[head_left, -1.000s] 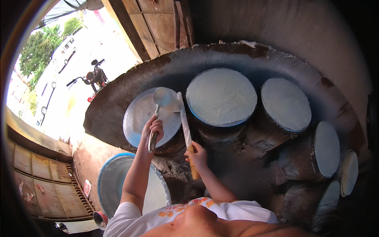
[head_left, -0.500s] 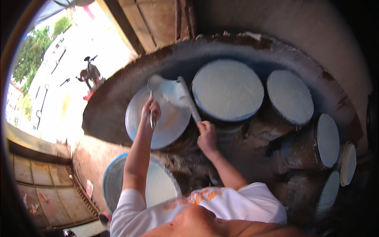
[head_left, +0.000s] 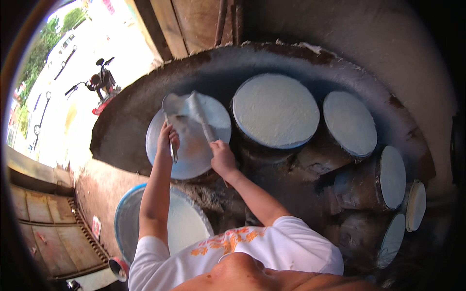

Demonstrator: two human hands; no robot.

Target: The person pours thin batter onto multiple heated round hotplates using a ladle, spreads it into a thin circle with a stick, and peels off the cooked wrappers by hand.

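Sunlight is flooding the street (head_left: 124,58) outside as the left hand (head_left: 168,136) is gripping a ladle (head_left: 172,104) and the right hand (head_left: 223,158) a pale paddle (head_left: 201,117) at the far edge of a round metal plate (head_left: 192,156), where tilting the ladle could cause spills.

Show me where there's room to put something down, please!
There's bare ground between the tub, brown panels and red-white scrap. The left pan is crowded: ladle in left hand, stick in right hand, both over it. Drums stand close together.
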